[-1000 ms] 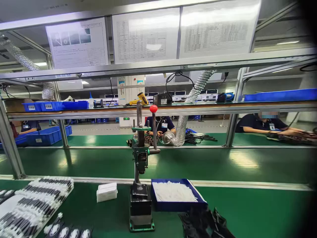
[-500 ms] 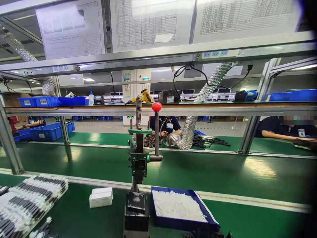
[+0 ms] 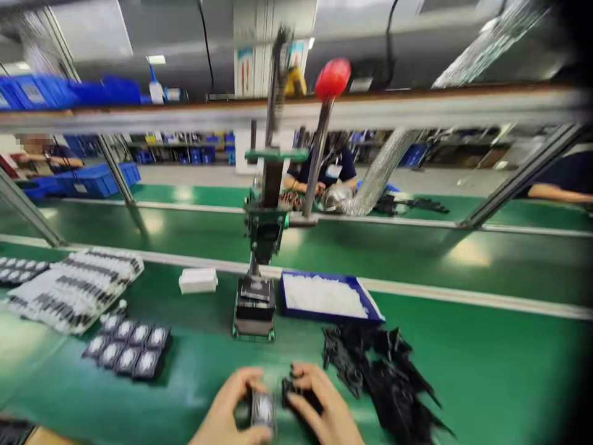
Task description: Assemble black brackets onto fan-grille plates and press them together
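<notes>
Low in the middle of the head view, my left hand (image 3: 226,413) grips a small black square part with a white round centre (image 3: 264,409) between thumb and fingers. Close beside it on the right, my right hand (image 3: 328,408) pinches a small black plastic piece (image 3: 288,390); motion blur hides its exact shape. The two pieces are apart. Beyond my hands stands a green lever press (image 3: 266,232) with a red ball knob (image 3: 332,79). A heap of black plastic parts (image 3: 384,377) lies right of my right hand. Several similar black-and-white square parts (image 3: 127,349) sit in rows at left.
A blue tray (image 3: 319,317) of thin white pieces (image 3: 324,295) stands right of the press base. Left of the press are a white block (image 3: 198,281) and stacked white-and-black strips (image 3: 76,287). A shelf rail (image 3: 194,116) crosses above. Co-workers sit across the bench.
The view has tilted down and come closer to the bench. Both my hands, each holding a part, now show, along with the black heap and the rows of square parts.
</notes>
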### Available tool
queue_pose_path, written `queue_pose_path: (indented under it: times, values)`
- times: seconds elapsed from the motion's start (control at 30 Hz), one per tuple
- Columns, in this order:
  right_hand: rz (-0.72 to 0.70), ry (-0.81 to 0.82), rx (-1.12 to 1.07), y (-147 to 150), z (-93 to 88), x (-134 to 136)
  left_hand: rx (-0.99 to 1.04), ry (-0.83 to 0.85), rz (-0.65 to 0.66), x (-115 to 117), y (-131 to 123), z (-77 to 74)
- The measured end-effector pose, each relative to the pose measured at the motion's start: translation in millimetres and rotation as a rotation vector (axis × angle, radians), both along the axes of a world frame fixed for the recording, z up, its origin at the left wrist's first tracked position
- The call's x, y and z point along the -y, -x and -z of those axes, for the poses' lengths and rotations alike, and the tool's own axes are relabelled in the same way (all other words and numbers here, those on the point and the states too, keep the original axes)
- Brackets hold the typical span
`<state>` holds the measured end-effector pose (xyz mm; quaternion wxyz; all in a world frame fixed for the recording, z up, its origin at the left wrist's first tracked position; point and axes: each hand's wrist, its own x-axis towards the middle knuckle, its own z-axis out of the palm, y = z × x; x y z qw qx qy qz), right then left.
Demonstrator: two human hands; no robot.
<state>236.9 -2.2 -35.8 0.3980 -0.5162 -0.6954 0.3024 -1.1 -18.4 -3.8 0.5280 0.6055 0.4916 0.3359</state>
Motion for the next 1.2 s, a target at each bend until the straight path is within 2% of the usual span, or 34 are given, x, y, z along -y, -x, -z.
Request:
queue_pose_path:
  times: [0.03, 0.13, 0.3, 0.37, 0.5, 0.63, 1.2]
  values:
    - [0.017, 0.032, -0.037, 2, -2.4, 5, 0.015, -0.027, 0.071, 1, 1, 1.4]
    - [0.056, 0.054, -0.094, 3, -16.1, 9, 0.061, -0.073, 0.117, 0, 4, 2.3]
    - [0.101, -0.047, -0.1, 0, -48.9, 6, 0.057, -0.091, 0.143, -2, 6, -0.1]
    - [0.053, -0.098, -0.093, 6, -62.1, 9, 0.061, -0.1, 0.148, -1, 7, 0.1]
    - [-0.156, -0.167, -0.074, 30, -77.9, 16, 0.078, -0.128, 0.147, 0, 6, -0.2]
    - [-0.252, -0.215, -0.046, 49, -77.1, 20, 0.093, -0.151, 0.158, -2, 5, -2.9]
    - [-0.221, -0.217, 0.017, 53, -70.1, 18, 0.011, -0.181, 0.156, -3, 6, -4.7]
